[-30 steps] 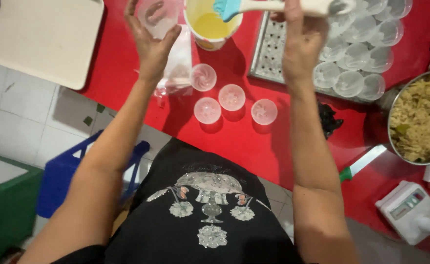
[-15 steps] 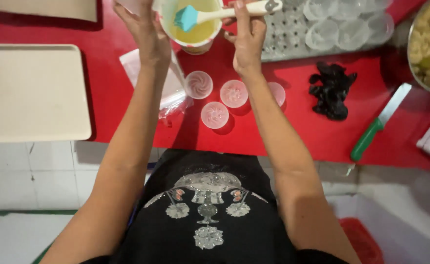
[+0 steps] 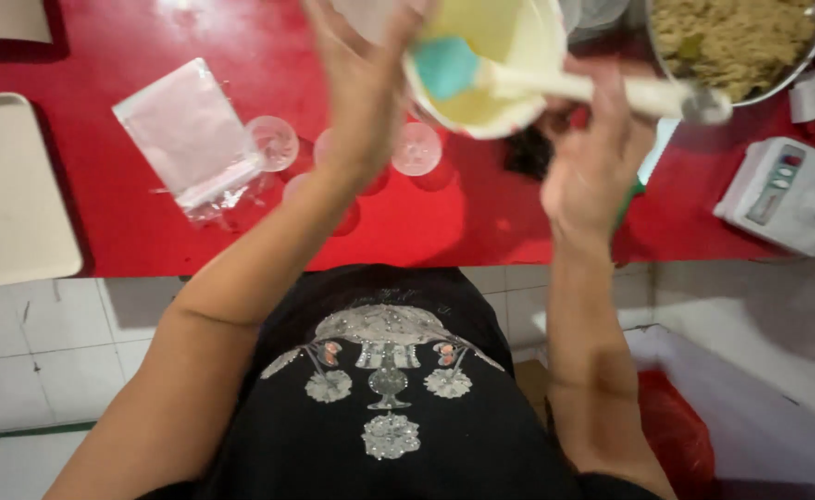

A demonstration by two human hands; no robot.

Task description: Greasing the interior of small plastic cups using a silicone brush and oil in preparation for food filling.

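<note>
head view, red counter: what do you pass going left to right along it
Beige flat tray → clear plastic bag → small round clear plastic cup → left hand → right hand → white kitchen scale.

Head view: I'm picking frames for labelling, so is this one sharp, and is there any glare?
Head view: left hand, right hand, spatula and bowl are motion-blurred; the shirt print is sharper; glare at the red table's top edge; the hands shadow the small cups.

Single head-worn view, looking steeply down over the wearer's own chest and forearms. Faces the red counter (image 3: 130,213) ahead, close enough that raised hands crowd the upper frame edge.
</note>
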